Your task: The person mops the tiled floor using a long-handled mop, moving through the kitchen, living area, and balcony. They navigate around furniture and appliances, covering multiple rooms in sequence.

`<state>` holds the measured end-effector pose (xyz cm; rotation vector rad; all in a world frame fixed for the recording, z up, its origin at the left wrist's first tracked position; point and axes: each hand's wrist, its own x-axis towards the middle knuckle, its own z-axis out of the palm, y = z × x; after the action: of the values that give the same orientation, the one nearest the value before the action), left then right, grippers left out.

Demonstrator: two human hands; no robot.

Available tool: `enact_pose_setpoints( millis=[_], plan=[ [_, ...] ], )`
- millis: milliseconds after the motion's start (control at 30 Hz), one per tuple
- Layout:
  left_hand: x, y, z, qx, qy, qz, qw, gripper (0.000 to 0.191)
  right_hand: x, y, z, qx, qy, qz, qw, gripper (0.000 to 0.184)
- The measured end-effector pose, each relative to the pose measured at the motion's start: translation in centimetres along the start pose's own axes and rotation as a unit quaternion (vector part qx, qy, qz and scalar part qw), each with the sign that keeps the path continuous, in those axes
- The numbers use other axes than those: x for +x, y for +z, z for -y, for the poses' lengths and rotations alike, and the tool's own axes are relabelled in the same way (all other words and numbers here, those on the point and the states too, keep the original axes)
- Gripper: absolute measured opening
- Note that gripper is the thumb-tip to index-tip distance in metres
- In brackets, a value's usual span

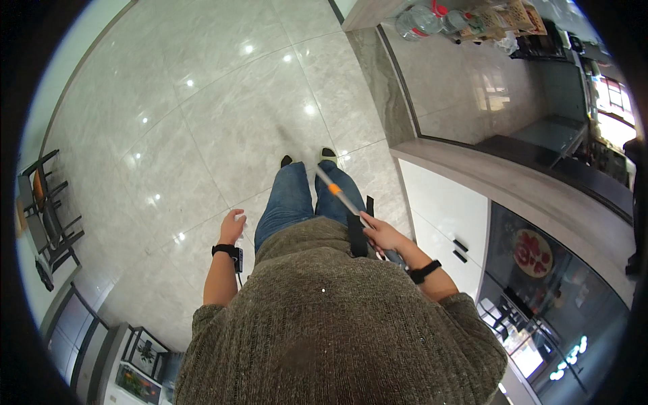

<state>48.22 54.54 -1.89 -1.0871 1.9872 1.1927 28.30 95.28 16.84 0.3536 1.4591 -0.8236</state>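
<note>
My right hand (pixel 380 234) is closed around a long grey pole (pixel 348 202) with an orange band. The pole slants across the front of my right leg, and its upper end runs back beside my forearm. Its far end blurs out near my shoes, so I cannot tell what is fitted there. A black strap (pixel 358 235) hangs at my waist beside this hand. My left hand (pixel 232 227) hangs at my left side above the tiled floor (pixel 243 126), fingers loosely bent, with nothing visible in it.
White cabinets (pixel 445 217) with black handles stand close on my right. Beyond a doorway sill (pixel 387 91), a large clear plastic bottle (pixel 419 23) stands among other items. Dark chairs (pixel 50 217) are at the far left. A fish tank (pixel 136 382) is at the lower left.
</note>
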Motion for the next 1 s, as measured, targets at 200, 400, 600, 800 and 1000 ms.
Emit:
enact_pose_setpoints(
  millis=[200, 400, 600, 800, 1000],
  plan=[
    [-0.8, -1.1, 0.0, -0.039, -0.02, -0.022, 0.999, 0.033, 0.5, 0.2, 2.6, 0.024, 0.006, 0.029, 0.999, 0.051],
    [-2.7, -0.4, 3.5, -0.035, -0.065, -0.038, 0.997, 0.034, -0.7, -5.0, 2.4, 0.043, -0.008, -0.129, 0.991, 0.05],
    [-5.7, 1.3, 5.1, -0.102, -0.119, -0.035, 0.987, 0.031, 0.6, -10.6, 2.8, 0.108, -0.002, -0.207, 0.972, 0.051],
    [-7.0, 2.9, 6.4, -0.137, -0.12, -0.054, 0.982, 0.031, 6.4, -15.5, 4.5, 0.143, -0.02, -0.259, 0.955, 0.055],
    [-7.7, 3.9, 7.9, -0.151, -0.106, -0.079, 0.98, 0.033, 13.1, -16.0, 10.2, 0.058, -0.04, -0.2, 0.977, 0.057]
  ],
)
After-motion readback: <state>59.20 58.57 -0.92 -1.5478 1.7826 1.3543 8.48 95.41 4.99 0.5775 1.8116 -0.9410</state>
